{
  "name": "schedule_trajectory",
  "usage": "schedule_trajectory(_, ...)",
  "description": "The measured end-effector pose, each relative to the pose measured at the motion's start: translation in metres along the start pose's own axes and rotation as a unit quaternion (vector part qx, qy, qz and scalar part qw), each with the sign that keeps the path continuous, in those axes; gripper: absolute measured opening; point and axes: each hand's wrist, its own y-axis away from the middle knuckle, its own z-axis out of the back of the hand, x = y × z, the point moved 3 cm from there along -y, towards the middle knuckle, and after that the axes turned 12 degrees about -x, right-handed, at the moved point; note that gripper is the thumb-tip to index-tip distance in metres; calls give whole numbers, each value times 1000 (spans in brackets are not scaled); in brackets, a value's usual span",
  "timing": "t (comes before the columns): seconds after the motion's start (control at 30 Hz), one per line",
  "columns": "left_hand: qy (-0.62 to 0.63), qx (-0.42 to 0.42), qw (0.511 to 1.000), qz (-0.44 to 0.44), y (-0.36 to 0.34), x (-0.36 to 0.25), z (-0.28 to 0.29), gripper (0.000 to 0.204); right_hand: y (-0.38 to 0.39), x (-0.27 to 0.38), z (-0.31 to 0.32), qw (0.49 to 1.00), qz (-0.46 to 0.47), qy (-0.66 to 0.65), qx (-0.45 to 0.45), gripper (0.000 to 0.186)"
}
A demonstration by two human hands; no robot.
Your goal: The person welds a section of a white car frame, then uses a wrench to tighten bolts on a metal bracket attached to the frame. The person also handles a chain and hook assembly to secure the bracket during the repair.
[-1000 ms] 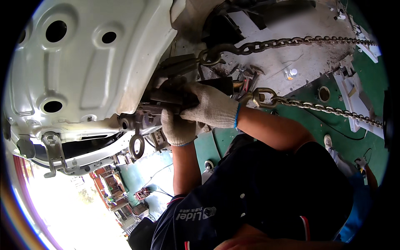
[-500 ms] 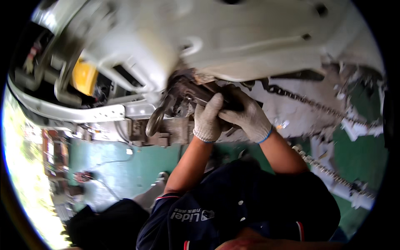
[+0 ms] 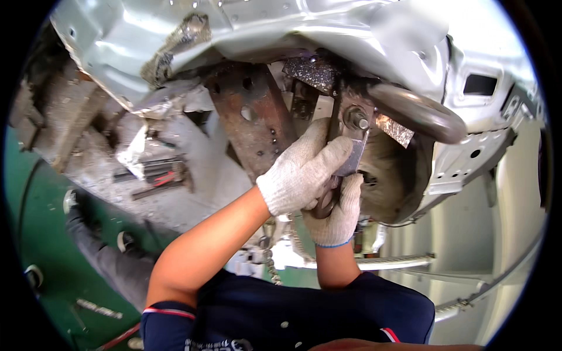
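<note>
Both my hands wear white knitted gloves and work on a heavy steel pull clamp [image 3: 351,153] below the silver car body panel [image 3: 281,29]. My left hand [image 3: 307,167] is closed round the clamp's near part, thumb along its grey face. Just below, my right hand [image 3: 336,219] wraps the clamp's lower end, palm turned up. A large bolt with a nut [image 3: 356,119] sticks out of the clamp beyond my fingers. A thick steel ring [image 3: 418,111] hangs to its right. The clamp's jaws are partly hidden by the panel edge and my gloves.
A rusty steel bracket [image 3: 249,111] with holes stands left of the clamp. Several tools, some red-handled [image 3: 167,178], lie on a dusty grey platform [image 3: 205,193]. A chain [image 3: 270,260] hangs below my hands. Another person's leg [image 3: 111,263] is on the green floor at left.
My view has swung round, so the ring now shows right of my hands instead of left. Both hands still hold clamp hardware, now with the bolt in plain sight.
</note>
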Motion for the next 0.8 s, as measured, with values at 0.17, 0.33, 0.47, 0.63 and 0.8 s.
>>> schedule_trajectory(0.17,-69,-14,997,-27,-7,-1,8,59,-1,7,13,999,-9,-24,45,77)
schedule_trajectory(0.33,-67,-7,998,3,-4,-11,10,68,-1,13,18,997,47,50,30,87)
schedule_trajectory(0.47,-32,17,999,4,-6,-17,12,72,4,14,21,943,161,277,-85,93)
schedule_trajectory(0.63,-16,24,999,22,-7,-20,13,71,-1,3,25,953,169,241,-74,97)
schedule_trajectory(0.8,-1,31,999,38,-8,-25,12,68,-5,5,24,948,170,251,-95,91)
